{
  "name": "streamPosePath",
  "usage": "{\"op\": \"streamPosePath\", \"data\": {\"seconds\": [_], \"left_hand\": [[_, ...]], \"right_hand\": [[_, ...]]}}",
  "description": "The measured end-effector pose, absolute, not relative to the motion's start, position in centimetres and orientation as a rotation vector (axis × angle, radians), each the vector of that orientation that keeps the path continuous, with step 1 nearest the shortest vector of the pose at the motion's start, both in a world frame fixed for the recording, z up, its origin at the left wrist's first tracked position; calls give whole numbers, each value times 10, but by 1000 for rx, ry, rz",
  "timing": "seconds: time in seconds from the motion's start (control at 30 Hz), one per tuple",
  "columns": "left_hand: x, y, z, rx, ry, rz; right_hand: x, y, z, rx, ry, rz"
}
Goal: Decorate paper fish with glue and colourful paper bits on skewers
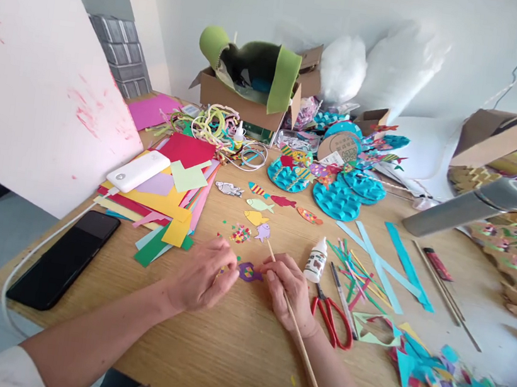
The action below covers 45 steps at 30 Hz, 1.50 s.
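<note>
purple fish (247, 272), multicolour-flecked; right hand (292, 292) pinches pale stick (301, 342); left hand (204, 273) curled, contents unclear.

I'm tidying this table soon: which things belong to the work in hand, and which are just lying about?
Likely part of the work:
- wooden stick, in the right hand
- dark purple paper fish
- colored bits
- white bottle
- red-handled scissors

Probably just lying about:
- black phone
- white power bank
- gray flask

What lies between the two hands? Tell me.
The head view shows a purple paper fish with a multicoloured middle between the left hand and the right hand.
</note>
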<state>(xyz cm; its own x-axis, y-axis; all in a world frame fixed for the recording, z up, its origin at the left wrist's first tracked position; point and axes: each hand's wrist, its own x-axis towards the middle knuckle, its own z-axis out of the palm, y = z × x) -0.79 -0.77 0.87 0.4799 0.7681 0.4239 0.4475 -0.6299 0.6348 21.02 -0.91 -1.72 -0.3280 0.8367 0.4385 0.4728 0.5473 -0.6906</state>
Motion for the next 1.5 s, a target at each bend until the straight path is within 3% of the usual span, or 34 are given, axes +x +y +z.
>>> {"op": "streamPosePath", "data": {"seconds": [0.27, 1.5], "left_hand": [[1, -11, -1, 2636, 948, 617], [6, -7, 2, 2660, 1037, 567]], "right_hand": [[212, -8, -18, -1030, -2047, 627], [220, -4, -22, -999, -2066, 834]]}}
